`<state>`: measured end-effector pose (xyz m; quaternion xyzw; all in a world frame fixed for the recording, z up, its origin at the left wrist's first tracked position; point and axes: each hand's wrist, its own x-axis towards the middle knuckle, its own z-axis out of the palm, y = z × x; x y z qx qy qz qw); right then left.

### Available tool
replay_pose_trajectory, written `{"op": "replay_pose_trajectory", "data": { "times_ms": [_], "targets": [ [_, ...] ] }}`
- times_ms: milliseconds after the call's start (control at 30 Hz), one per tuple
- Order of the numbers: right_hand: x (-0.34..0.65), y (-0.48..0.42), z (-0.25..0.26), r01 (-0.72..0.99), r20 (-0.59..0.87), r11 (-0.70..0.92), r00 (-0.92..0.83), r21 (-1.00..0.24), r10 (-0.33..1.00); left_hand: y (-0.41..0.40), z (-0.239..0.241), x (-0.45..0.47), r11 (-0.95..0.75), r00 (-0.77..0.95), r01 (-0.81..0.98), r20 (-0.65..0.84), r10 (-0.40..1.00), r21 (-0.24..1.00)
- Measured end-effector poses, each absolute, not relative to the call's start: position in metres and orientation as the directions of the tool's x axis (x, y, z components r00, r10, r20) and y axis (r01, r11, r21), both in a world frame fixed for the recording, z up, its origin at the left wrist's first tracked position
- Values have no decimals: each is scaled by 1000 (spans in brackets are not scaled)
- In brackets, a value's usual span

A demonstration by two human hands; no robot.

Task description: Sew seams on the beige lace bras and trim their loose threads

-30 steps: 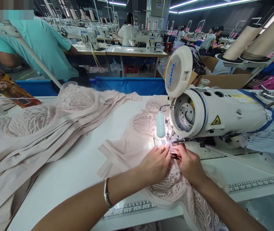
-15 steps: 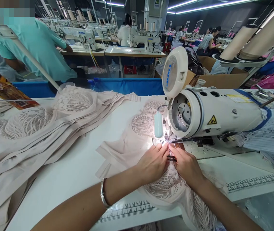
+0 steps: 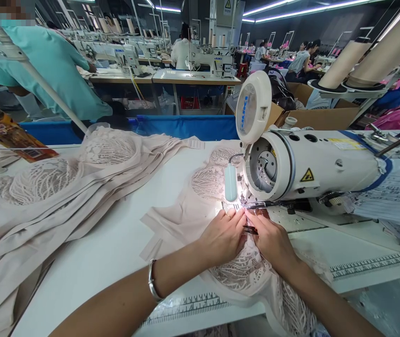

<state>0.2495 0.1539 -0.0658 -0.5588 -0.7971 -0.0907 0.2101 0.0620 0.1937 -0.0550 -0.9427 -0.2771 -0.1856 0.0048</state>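
A beige lace garment [image 3: 200,206] lies under the needle area of a white sewing machine [image 3: 308,164]. My left hand [image 3: 223,236] rests on the garment with its fingers pressed together, their tips pinching the fabric edge right at the presser foot. My right hand [image 3: 272,241] meets it from the right, fingers closed on the same fabric, with a small dark tool [image 3: 251,229] tucked under them. A small lamp [image 3: 231,182] lights the spot. A silver bracelet [image 3: 152,281] circles my left wrist.
A large stack of the same beige lace pieces [image 3: 52,192] covers the table's left side. Measuring tapes [image 3: 186,306] are stuck along the table's front edge. A cardboard box [image 3: 322,117] and thread cones [image 3: 347,63] stand behind the machine. A person in a teal shirt [image 3: 48,65] works behind the table.
Both hands have slid slightly forward with the fabric toward the presser foot; the pale strip seen between the fingertips a second ago no longer shows.
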Motion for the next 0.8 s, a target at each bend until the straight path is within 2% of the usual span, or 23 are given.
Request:
{"op": "replay_pose_trajectory", "data": {
  "times_ms": [133,367,800],
  "targets": [
    [248,155,-63,935,394,341,-277,-101,876,194,-55,62,-837,776,544,342,530,64],
    [248,156,-63,937,397,340,-282,-81,873,196,-63,63,-851,779,526,410,474,-16],
    [248,156,-65,923,460,376,-302,-77,835,196,-59,63,-847,795,531,353,493,-14]
  ]
}}
